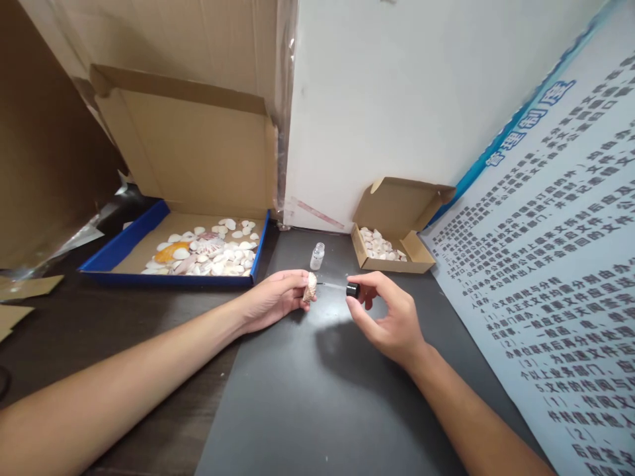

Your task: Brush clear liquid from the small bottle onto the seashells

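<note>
Your left hand (pixel 275 299) pinches a shell (pixel 310 287) over the mat (pixel 317 396). Your right hand (pixel 389 317) pinches a cap brush (pixel 347 289), tip touching the shell; bottle (pixel 317 256) at twelve o'clock.

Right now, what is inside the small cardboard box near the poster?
Pale shells lie heaped inside the small cardboard box. Its front wall hides the floor and any lower shells.

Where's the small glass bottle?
Head view, centre: the small glass bottle stands on the dark mat just behind the shell in the left hand, between the blue-edged tray and the small cardboard box.
</note>
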A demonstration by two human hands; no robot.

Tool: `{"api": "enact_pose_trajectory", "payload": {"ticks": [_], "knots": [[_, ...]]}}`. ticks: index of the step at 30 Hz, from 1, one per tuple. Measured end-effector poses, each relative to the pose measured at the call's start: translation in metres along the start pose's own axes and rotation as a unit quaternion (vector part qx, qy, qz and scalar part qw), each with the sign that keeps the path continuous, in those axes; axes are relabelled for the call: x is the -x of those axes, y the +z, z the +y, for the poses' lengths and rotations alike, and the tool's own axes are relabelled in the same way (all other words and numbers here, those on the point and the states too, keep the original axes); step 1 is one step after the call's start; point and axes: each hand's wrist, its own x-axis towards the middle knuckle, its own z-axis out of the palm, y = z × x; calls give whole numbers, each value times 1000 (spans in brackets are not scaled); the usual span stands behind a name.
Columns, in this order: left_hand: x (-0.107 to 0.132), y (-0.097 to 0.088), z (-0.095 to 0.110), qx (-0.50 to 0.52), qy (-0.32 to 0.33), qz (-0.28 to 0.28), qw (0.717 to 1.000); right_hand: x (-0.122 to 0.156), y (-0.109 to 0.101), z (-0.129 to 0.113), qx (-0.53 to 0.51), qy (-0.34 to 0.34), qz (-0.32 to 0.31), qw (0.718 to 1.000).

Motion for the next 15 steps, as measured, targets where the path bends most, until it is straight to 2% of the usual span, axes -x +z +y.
{"api": "enact_pose_trajectory", "payload": {"ticks": [7,15], "knots": [[0,3,-2,-38,-6,2,999,1,4,2,-16,73,-3,997],[1,11,-2,-58,-3,37,998,2,11,9,-99,146,-15,984]]}}
